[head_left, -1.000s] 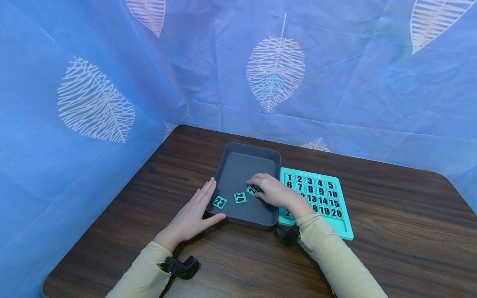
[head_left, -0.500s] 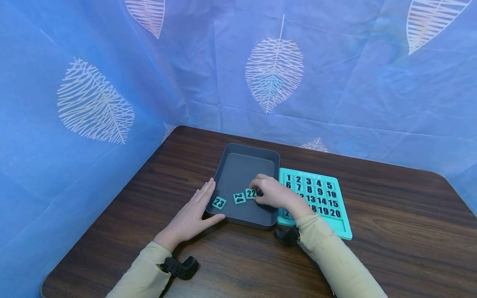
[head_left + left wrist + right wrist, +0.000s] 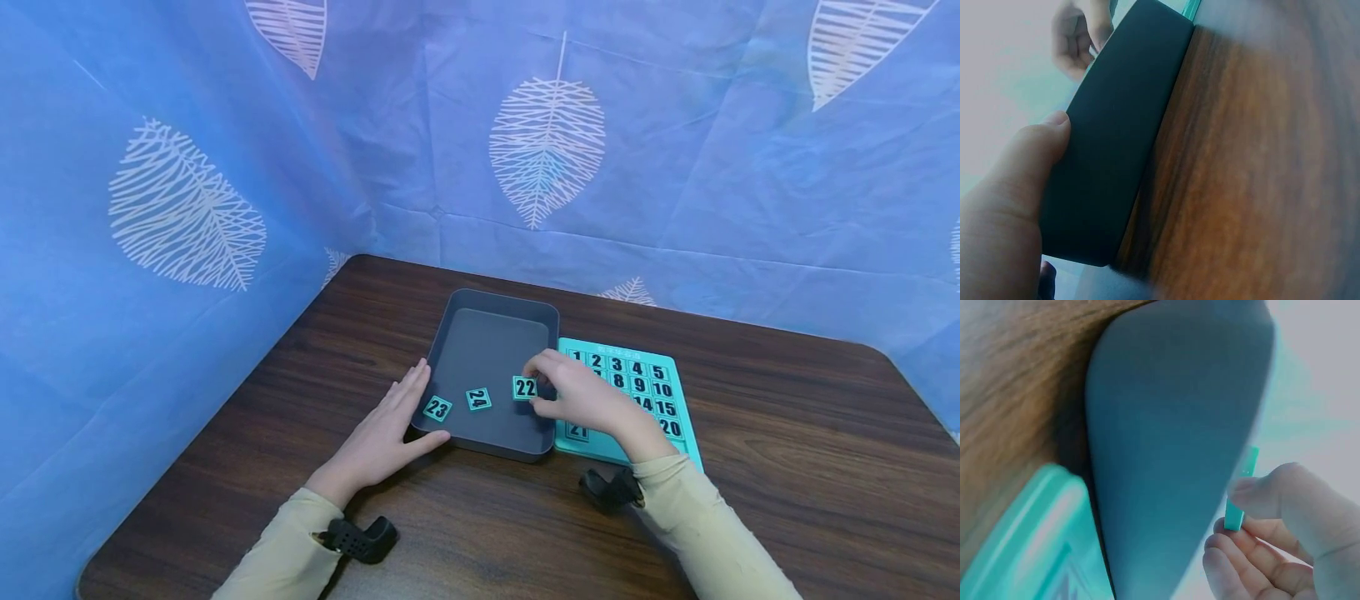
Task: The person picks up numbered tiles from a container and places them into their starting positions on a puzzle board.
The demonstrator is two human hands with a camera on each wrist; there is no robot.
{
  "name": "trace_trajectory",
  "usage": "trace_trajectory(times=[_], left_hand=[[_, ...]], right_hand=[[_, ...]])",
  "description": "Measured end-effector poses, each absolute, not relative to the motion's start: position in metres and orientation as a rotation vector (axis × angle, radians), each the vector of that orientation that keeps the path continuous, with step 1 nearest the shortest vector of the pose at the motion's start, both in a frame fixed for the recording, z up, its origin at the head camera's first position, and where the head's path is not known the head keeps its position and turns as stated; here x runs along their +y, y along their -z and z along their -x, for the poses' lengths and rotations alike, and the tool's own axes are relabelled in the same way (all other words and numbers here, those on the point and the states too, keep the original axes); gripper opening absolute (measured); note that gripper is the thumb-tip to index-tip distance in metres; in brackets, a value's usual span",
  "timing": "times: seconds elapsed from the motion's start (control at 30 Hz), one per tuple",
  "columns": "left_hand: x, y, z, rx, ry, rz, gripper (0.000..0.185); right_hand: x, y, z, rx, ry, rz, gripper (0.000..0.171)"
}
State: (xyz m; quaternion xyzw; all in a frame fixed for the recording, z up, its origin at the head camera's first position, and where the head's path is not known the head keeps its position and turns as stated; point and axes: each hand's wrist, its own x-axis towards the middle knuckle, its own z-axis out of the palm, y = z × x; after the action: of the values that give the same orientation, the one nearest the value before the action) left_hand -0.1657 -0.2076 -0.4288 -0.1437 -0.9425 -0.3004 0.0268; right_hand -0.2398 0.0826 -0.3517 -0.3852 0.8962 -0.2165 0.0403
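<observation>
While the left hand (image 3: 382, 433) lies flat against the dark tray's (image 3: 495, 321) left wall, the right hand (image 3: 588, 400) pinches tile 22 (image 3: 525, 387) over the tray's right edge, the number board (image 3: 678, 379) just to its right.

A dark brown wood-grain desk (image 3: 787, 433) fills the lower part of the head view, its far left corner and right far corner rounded. Blue cloth (image 3: 712, 167) hangs as a backdrop along the far edge and the left edge of the desk, meeting in a fold above the far left corner. The cloth is creased and printed with large pale leaf shapes (image 3: 546, 137). The light is even and soft, with a faint sheen on the wood.
</observation>
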Motion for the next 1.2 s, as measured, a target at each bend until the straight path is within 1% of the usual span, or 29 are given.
trace_trajectory(times=[0.4,0.77,1.0,1.2], left_hand=[[-0.208,0.428,0.165,-2.911,0.944,0.436,0.092],[-0.206,0.429,0.166,-2.927,0.942,0.437,0.092],[-0.207,0.430,0.167,-2.926,0.940,0.426,0.093],[-0.208,0.431,0.166,-2.918,0.940,0.435,0.093]], right_hand=[[0.131,0.351,0.227,2.868,0.652,1.117,0.034],[0.164,0.351,0.220,2.872,0.660,1.045,0.028],[0.169,0.352,0.224,2.801,0.615,1.100,0.021],[0.172,0.352,0.225,2.722,0.601,1.052,0.020]])
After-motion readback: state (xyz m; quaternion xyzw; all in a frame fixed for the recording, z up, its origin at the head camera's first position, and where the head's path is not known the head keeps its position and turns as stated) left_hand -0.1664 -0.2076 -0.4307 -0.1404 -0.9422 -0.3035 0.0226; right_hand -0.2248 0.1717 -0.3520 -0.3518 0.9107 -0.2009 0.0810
